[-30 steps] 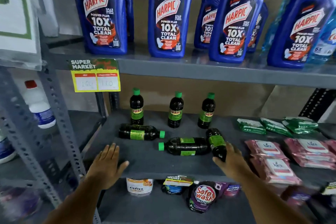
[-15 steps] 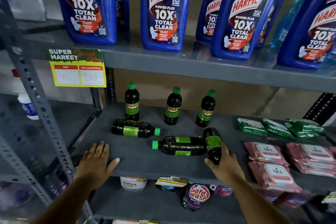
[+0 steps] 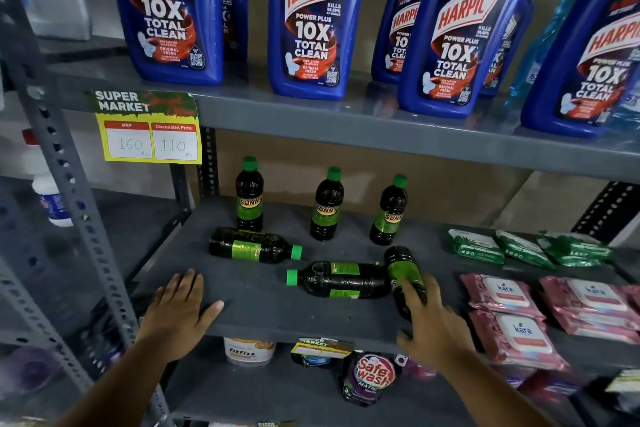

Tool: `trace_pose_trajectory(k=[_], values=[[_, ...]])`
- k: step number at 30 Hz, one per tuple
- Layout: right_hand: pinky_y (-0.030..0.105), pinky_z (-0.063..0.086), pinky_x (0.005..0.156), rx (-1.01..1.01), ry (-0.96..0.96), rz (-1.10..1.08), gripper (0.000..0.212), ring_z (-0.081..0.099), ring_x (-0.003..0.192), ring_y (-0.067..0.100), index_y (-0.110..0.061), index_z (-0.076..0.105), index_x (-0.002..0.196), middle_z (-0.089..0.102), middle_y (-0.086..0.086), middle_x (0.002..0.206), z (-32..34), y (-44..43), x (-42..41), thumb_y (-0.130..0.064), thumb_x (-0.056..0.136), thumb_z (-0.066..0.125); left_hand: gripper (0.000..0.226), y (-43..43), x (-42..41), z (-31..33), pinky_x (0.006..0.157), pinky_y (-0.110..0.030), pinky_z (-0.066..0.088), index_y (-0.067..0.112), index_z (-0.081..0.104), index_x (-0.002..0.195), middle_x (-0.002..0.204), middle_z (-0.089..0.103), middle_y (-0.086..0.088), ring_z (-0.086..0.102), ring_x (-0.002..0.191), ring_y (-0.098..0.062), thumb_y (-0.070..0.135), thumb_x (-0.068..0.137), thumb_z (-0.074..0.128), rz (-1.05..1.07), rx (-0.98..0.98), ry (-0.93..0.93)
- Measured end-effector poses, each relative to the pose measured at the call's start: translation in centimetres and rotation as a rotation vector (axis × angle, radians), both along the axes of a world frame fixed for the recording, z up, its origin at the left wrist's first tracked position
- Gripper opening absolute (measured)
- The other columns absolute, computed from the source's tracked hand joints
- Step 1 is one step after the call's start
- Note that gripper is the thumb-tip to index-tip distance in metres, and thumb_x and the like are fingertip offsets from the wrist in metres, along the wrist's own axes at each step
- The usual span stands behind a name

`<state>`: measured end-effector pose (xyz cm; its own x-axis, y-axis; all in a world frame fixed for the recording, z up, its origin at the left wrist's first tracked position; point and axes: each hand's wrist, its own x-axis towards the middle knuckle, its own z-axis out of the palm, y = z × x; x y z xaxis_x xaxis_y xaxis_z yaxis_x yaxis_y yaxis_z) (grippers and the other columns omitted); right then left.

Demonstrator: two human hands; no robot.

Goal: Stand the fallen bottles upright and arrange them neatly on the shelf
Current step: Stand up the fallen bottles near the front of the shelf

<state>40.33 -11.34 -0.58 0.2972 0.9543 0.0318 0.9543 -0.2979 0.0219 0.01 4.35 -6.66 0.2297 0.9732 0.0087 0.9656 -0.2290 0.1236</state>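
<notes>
Three dark bottles with green caps stand upright at the back of the grey shelf (image 3: pixel 277 315): left (image 3: pixel 249 198), middle (image 3: pixel 326 208), right (image 3: pixel 389 215). Three more lie fallen in front. The left fallen bottle (image 3: pixel 249 246) has its cap pointing right. The middle fallen bottle (image 3: pixel 343 279) has its cap pointing left. The right fallen bottle (image 3: pixel 403 270) points its base away from me. My right hand (image 3: pixel 433 326) wraps over its near end, which is hidden, with the thumb on its left. My left hand (image 3: pixel 180 312) lies flat and empty on the shelf's front edge.
Large blue Harpic bottles (image 3: pixel 311 21) fill the shelf above, with a yellow price tag (image 3: pixel 149 128) on its edge. Green packs (image 3: pixel 519 248) and pink Kara wipe packs (image 3: pixel 512 319) lie to the right. A perforated post (image 3: pixel 65 163) stands at left. A Safewash pouch (image 3: pixel 374 374) sits below.
My right hand has slid further over the right fallen bottle's near end. My left hand stays flat on the shelf edge. No bottle has moved; my view has shifted slightly.
</notes>
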Motion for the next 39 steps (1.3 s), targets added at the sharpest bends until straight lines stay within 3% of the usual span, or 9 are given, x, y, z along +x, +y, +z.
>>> trace_pose_trajectory(k=[3,6,8,13,16,21,26,33,39], values=[[0.029,0.047,0.041,0.023,-0.081,0.122,0.087,0.068,0.063,0.029,-0.03,0.042,0.137,0.03,0.017,0.146,-0.2,-1.6,0.5,-0.028,0.057,0.078,0.086,0.1,0.0,-0.2,0.118,-0.046,0.007,0.011,0.008,0.149,0.16,0.006,-0.009,0.001,0.145,-0.027,0.069,0.085,0.011,-0.003,0.002,-0.013],[0.029,0.046,0.029,0.109,-0.192,0.263,0.051,0.06,0.038,0.025,-0.019,0.072,0.087,0.045,0.012,0.125,-0.2,-2.0,1.7,-0.014,0.039,0.088,0.08,0.0,0.1,-0.2,0.118,-0.045,0.006,0.011,0.008,0.149,0.16,0.004,-0.009,0.0,0.145,-0.026,0.064,0.089,0.02,-0.005,-0.012,-0.022],[0.03,0.05,0.033,0.197,-0.119,0.301,0.04,0.061,0.04,0.025,-0.017,0.074,0.082,0.045,0.006,0.122,0.8,-1.2,2.1,-0.011,0.045,0.088,0.081,-0.1,0.1,-0.1,0.118,-0.045,0.006,0.011,0.007,0.149,0.16,0.004,-0.009,0.0,0.145,-0.026,0.064,0.089,0.019,-0.008,-0.008,-0.025],[0.041,0.059,0.072,0.429,0.11,0.282,0.038,0.07,0.083,0.034,-0.011,0.067,0.116,0.066,0.011,0.112,7.0,3.5,2.3,-0.008,0.078,0.073,0.099,-0.1,-0.1,-0.1,0.117,-0.044,0.006,0.013,0.01,0.149,0.159,0.008,-0.008,0.004,0.145,-0.026,0.075,0.072,-0.001,-0.001,0.009,-0.038],[0.039,0.054,0.084,0.378,0.232,0.144,0.039,0.067,0.096,0.033,-0.018,0.059,0.13,0.071,0.016,0.108,10.4,6.7,2.7,-0.019,0.091,0.061,0.089,0.1,-0.1,-0.3,0.118,-0.046,0.008,0.012,0.008,0.149,0.159,0.007,-0.009,0.004,0.145,-0.026,0.072,0.082,0.008,0.002,0.006,-0.019],[0.037,0.054,0.081,0.246,0.325,-0.02,0.037,0.067,0.089,0.03,-0.026,0.057,0.132,0.071,0.015,0.109,11.6,9.5,4.1,-0.024,0.095,0.054,0.081,0.2,0.1,-0.1,0.118,-0.045,0.006,0.013,0.004,0.149,0.16,0.001,-0.008,-0.001,0.145,-0.025,0.065,0.088,0.018,0.007,-0.028,-0.006],[0.036,0.048,0.093,0.228,0.344,-0.028,0.044,0.063,0.108,0.033,-0.021,0.048,0.14,0.063,0.017,0.129,11.4,10.3,4.6,-0.021,0.097,0.052,0.081,0.2,0.2,0.0,0.118,-0.045,0.007,0.013,0.006,0.149,0.16,0.003,-0.008,0.0,0.145,-0.025,0.065,0.088,0.019,0.005,-0.019,-0.012],[0.037,0.05,0.085,0.29,0.352,-0.08,0.049,0.062,0.105,0.037,-0.026,0.058,0.126,0.058,0.018,0.122,11.3,10.7,4.2,-0.048,0.084,0.066,0.09,0.3,0.0,-0.2,0.118,-0.044,0.007,0.013,0.004,0.149,0.16,0.003,-0.007,0.0,0.145,-0.025,0.071,0.08,0.006,0.016,-0.025,0.004],[0.024,0.045,0.082,0.311,0.466,-0.082,0.034,0.062,0.091,0.025,-0.024,0.066,0.12,0.064,0.009,0.129,11.7,11.7,4.4,-0.014,0.088,0.061,0.088,0.4,0.1,-0.1,0.118,-0.044,0.007,0.014,0.003,0.149,0.16,0.001,-0.007,0.0,0.145,-0.025,0.07,0.081,0.006,0.021,-0.027,0.02]])
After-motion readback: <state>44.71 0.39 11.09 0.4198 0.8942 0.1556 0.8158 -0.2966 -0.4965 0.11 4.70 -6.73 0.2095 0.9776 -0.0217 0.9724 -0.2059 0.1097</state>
